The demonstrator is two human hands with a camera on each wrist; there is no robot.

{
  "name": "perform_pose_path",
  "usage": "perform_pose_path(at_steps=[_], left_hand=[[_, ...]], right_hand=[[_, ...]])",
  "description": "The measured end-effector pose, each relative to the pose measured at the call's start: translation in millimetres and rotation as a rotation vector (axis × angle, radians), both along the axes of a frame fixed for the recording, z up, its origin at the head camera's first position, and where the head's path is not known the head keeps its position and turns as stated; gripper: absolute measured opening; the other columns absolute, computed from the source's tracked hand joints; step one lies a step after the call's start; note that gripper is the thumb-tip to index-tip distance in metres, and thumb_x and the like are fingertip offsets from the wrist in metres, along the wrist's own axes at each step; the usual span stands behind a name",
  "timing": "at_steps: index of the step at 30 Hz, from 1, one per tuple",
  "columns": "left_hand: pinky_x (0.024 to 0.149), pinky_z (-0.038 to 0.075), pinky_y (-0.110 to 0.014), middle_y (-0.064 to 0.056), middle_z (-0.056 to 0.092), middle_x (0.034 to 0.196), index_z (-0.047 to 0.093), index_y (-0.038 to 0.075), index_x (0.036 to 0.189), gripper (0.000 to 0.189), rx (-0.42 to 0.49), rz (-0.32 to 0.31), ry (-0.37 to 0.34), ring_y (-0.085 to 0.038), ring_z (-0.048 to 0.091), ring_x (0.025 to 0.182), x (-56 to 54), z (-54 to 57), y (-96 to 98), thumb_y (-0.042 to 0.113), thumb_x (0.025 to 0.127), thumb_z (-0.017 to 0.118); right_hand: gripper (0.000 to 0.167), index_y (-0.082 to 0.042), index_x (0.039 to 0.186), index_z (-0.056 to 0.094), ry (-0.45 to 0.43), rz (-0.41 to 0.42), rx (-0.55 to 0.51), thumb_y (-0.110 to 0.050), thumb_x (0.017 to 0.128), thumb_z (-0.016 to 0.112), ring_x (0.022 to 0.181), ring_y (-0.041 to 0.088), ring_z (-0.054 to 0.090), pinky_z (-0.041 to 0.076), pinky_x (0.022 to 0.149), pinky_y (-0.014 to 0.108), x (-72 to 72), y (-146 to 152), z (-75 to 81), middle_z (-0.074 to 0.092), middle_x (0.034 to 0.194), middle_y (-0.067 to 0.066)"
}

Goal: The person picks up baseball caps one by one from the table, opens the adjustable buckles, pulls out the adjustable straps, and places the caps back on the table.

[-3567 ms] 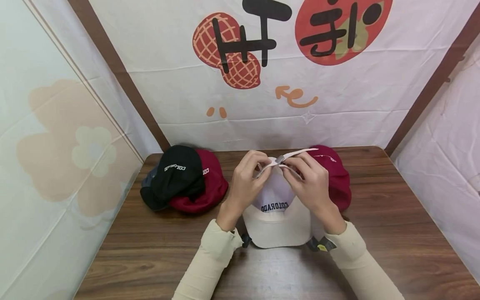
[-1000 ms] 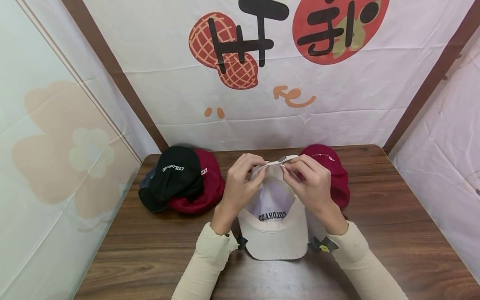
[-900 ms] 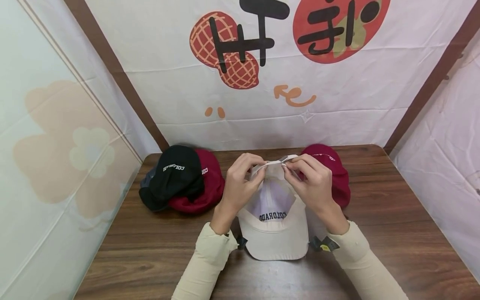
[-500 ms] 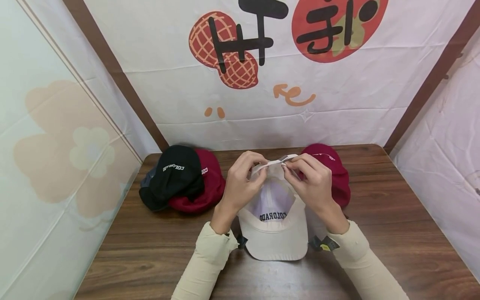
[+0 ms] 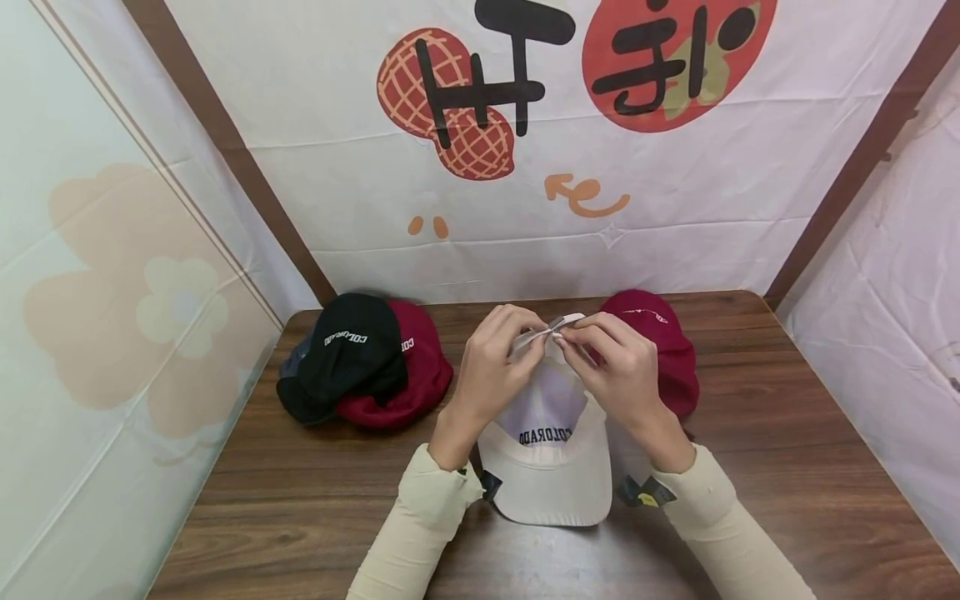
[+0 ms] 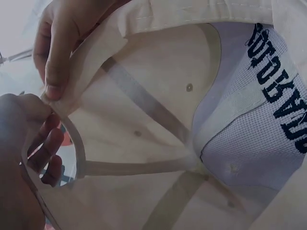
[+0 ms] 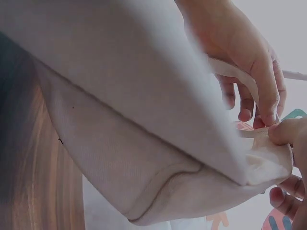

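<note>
A cream baseball cap (image 5: 551,487) with dark COLORADO lettering stands in the middle of the table in the head view, its brim toward me and its inside showing. At its back, my left hand (image 5: 495,358) pinches the narrow cream adjusting strap. Close beside it, my right hand (image 5: 618,367) pinches the strap near a small grey metal buckle (image 5: 557,323), and a short strap end rises above. In the left wrist view the strap (image 6: 79,143) arches around the rear opening, with fingertips of both hands meeting at it. The cap's side (image 7: 120,139) fills much of the right wrist view.
A black cap (image 5: 360,354) lies over a dark red cap (image 5: 420,367) at the back left, with a blue-grey one partly hidden behind. Another dark red cap (image 5: 667,367) sits behind my right hand. A printed cloth wall (image 5: 480,267) borders the table's back edge.
Since the first frame, the strap's long loose end has become much shorter and the cap has shifted slightly toward me. Over the last half second, my hands have drawn closer together at the buckle.
</note>
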State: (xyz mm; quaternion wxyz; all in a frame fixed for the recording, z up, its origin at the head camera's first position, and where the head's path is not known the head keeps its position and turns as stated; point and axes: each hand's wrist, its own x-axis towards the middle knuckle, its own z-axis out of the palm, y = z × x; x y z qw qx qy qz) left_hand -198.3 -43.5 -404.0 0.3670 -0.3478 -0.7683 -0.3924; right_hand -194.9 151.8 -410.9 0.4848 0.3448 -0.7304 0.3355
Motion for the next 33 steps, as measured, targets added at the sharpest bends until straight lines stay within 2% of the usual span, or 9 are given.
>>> perform_pose_path(at_steps=[4, 6, 11, 17, 33], left_hand=[[0.091, 0.058, -0.035, -0.005, 0.074, 0.101, 0.073, 0.008, 0.101, 0.011, 0.008, -0.013, 0.014, -0.02, 0.069, 0.1, 3.4, -0.2, -2.8, 0.0, 0.094, 0.072], [0.091, 0.058, -0.035, -0.005, 0.074, 0.101, 0.073, 0.007, 0.101, 0.011, 0.009, -0.021, 0.015, -0.02, 0.069, 0.1, 5.1, -0.1, -4.2, 0.0, 0.094, 0.072], [0.09, 0.058, -0.035, -0.004, 0.074, 0.101, 0.074, 0.007, 0.101, 0.01, 0.01, -0.038, 0.026, -0.02, 0.069, 0.1, 1.9, -1.9, -8.2, 0.0, 0.094, 0.073], [0.091, 0.058, -0.036, -0.005, 0.075, 0.1, 0.075, 0.006, 0.101, 0.01, 0.017, -0.055, 0.039, -0.021, 0.069, 0.1, -1.6, -3.0, -14.9, 0.0, 0.093, 0.073], [0.09, 0.057, -0.037, -0.007, 0.075, 0.101, 0.075, 0.006, 0.1, 0.011, 0.038, -0.035, 0.011, -0.022, 0.069, 0.1, -6.8, 0.5, -11.8, -0.002, 0.093, 0.073]], right_hand=[[0.017, -0.004, 0.093, 0.079, -0.007, -0.029, 0.004, -0.003, 0.08, 0.09, 0.066, 0.017, 0.062, 0.049, 0.057, 0.027, 6.8, -4.2, 1.0, 0.077, 0.091, 0.009], [0.014, -0.004, 0.091, 0.079, -0.005, -0.045, 0.005, -0.003, 0.081, 0.089, 0.067, 0.018, 0.064, 0.051, 0.057, 0.028, 9.9, -6.3, 1.4, 0.076, 0.089, 0.009], [0.012, -0.003, 0.084, 0.077, 0.016, -0.061, 0.007, 0.0, 0.08, 0.088, 0.076, 0.024, 0.073, 0.059, 0.062, 0.036, 8.5, -11.3, -0.5, 0.076, 0.086, 0.011], [0.012, -0.003, 0.083, 0.077, 0.021, -0.074, 0.002, 0.0, 0.08, 0.088, 0.077, 0.024, 0.074, 0.06, 0.065, 0.037, 6.7, -16.4, -3.2, 0.076, 0.086, 0.01], [0.013, -0.004, 0.083, 0.078, -0.024, -0.04, -0.024, 0.0, 0.079, 0.09, 0.075, 0.023, 0.072, 0.055, 0.062, 0.033, -3.5, -3.2, 1.9, 0.077, 0.086, 0.009]])
